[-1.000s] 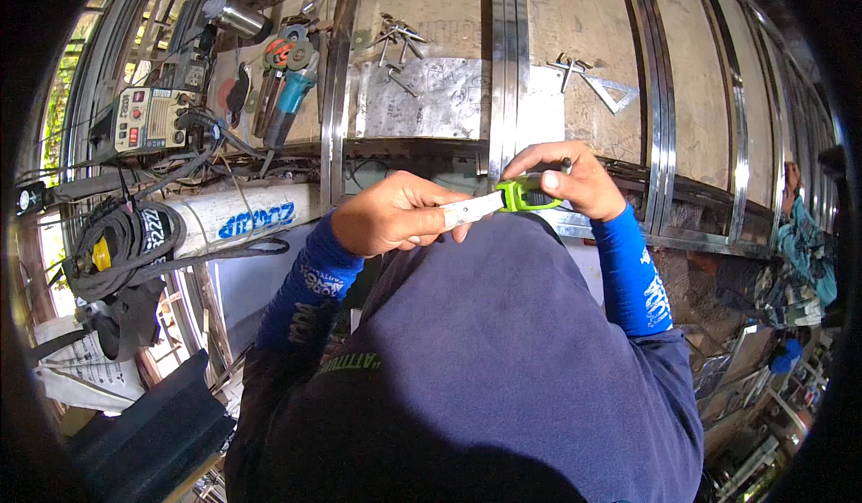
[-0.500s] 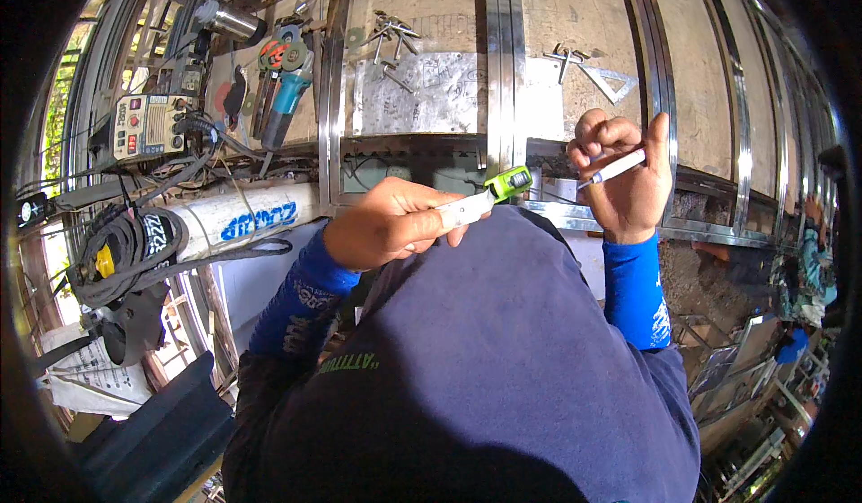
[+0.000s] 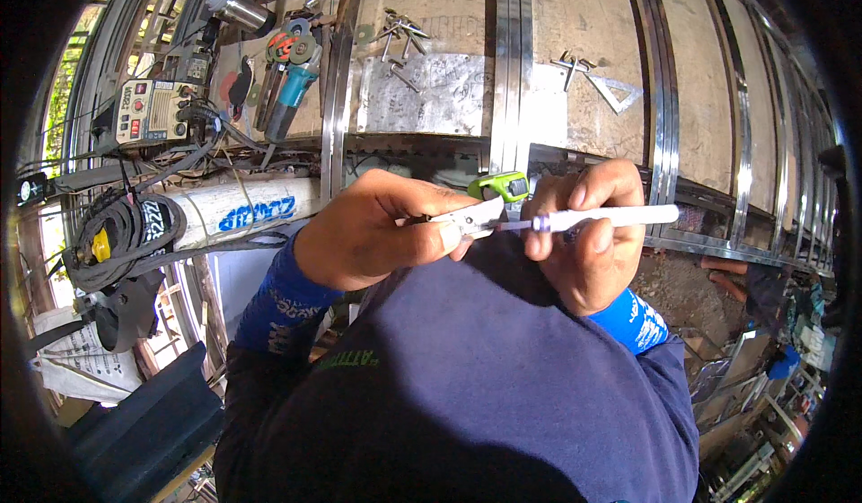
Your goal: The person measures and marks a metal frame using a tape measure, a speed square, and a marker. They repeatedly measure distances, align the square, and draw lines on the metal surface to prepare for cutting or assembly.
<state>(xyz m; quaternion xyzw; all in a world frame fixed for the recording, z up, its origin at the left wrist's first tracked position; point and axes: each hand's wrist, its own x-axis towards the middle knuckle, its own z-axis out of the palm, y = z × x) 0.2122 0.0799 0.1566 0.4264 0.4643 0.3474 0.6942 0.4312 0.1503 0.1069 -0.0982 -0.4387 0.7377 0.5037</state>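
So the left hand (image 3: 382,234) is pinching a small metal piece (image 3: 469,218), and the right hand (image 3: 593,252) grips a white pen (image 3: 628,218), tip right by that piece. Green tape measure (image 3: 503,186)'s just beyond the piece.

Wht pen (image 3: 636,217), approx. horiz., thin tip by silvery metal pc. (image 3: 478,218), grn/blk tool (image 3: 499,186) just beyond

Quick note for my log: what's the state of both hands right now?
Left hand: closed, holding a small pale piece.
Right hand: closed, holding a white pen-like tool.
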